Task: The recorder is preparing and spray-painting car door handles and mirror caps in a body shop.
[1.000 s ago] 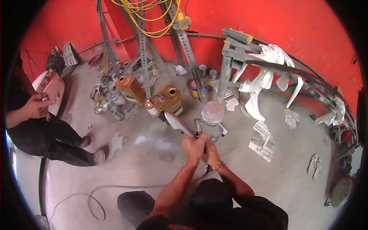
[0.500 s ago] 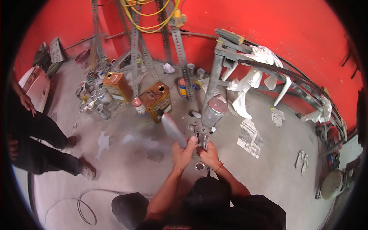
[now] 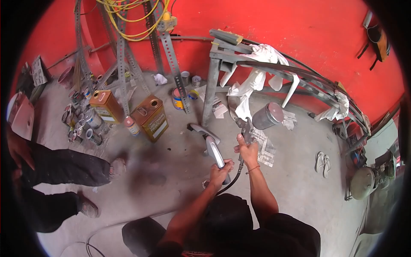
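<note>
Slim, curved silver piece with a glossy face (image 3: 215,152): held off the grey concrete floor (image 3: 295,197), left hand (image 3: 220,173) clenched round its near end, far end free and pointing away. Looks light and stiff; smooth skin is likely slippery and easy to mark. Best hold: near end or edges, stay off the broad face.

Thin black hose (image 3: 233,185) runs up to the grey metal spray gun (image 3: 245,127), right of the piece and apart from it. Right hand (image 3: 248,150) is wrapped round the gun's handle. Cylindrical grey metal cup (image 3: 264,119) on the gun is tilted; probably makes it lopsided, so full grip on the handle.

Beyond: darker grey curved piece (image 3: 199,128); can't tell if it touches the silver one. Farther left, brown-gold rectangular can (image 3: 147,122) upright on the floor. Back right, grey metal frame (image 3: 209,98) draped with white cloth (image 3: 257,77), red wall (image 3: 278,25) behind.
</note>
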Motion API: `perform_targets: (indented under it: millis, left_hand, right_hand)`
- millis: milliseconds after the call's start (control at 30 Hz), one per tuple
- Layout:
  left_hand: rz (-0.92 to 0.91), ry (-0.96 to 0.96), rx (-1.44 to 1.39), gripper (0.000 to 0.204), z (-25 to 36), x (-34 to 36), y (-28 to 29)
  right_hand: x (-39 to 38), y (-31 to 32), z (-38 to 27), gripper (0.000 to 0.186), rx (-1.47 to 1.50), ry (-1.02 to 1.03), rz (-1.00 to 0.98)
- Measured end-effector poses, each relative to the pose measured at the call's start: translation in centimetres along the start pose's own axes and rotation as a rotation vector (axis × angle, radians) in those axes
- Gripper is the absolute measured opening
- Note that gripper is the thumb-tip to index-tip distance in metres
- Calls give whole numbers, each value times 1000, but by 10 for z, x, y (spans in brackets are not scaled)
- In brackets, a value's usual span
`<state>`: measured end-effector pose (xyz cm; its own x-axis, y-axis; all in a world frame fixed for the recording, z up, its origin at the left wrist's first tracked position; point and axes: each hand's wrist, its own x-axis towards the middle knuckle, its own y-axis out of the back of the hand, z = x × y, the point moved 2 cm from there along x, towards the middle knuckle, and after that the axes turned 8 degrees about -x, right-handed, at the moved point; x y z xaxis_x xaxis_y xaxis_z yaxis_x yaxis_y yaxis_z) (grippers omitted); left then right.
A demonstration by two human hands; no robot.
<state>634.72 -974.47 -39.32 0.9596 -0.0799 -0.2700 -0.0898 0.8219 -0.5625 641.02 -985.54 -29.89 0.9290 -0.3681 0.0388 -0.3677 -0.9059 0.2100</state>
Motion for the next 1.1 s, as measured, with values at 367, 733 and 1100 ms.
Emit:
perform_targets:
  millis: [367, 733, 1100]
  left_hand:
    - [113, 15, 117, 10, -35, -14, 81]
    - [137, 230, 190, 12, -48, -10, 99]
    - [158, 151, 212, 17, -81, -30, 66]
  right_hand:
    - [37, 56, 93, 49, -361, -91, 323]
    - [-7, 97, 172, 56, -557, -290, 269]
    - [-20, 92, 164, 50, -469, -396, 271]
